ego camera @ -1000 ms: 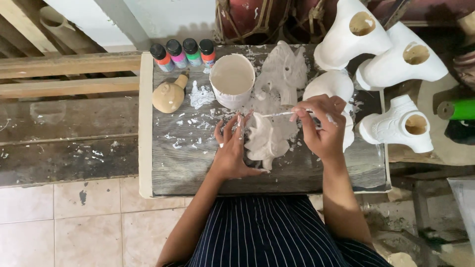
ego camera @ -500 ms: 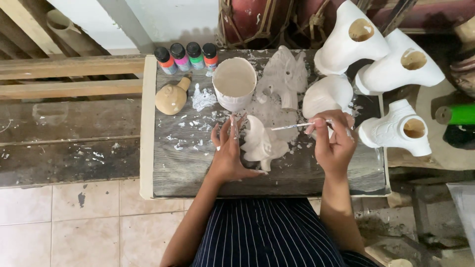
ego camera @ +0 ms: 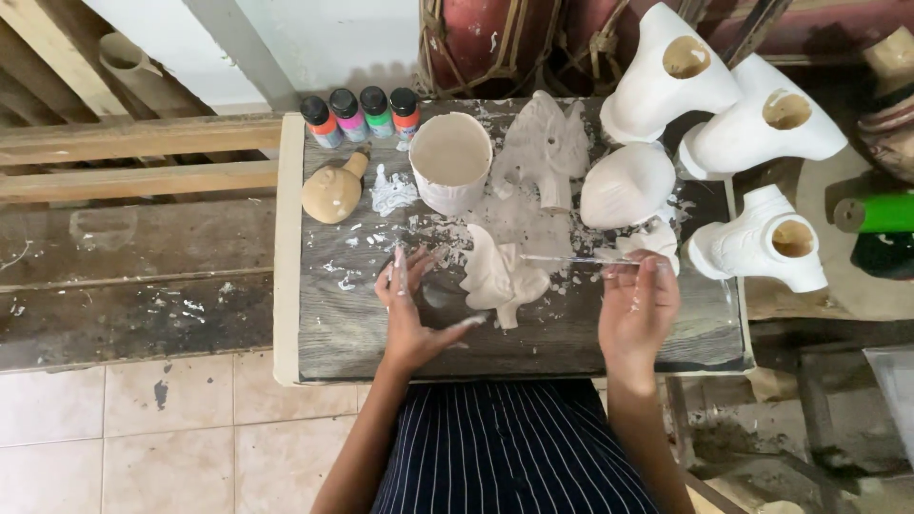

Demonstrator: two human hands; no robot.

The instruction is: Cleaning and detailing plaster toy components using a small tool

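Gripping brush (ego camera: 571,259): right hand (ego camera: 636,309) | left hand (ego camera: 411,309) spread, thumb touching white figurine (ego camera: 495,276)

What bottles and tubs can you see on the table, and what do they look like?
Four small paint bottles: in a row at the table's far left edge, black caps, orange, pink, green and red bodies.
White tub: just right of the bottles, round, open, smeared with white.
Green can: off the table at the far right, lying on its side.
No signs or screens in view.
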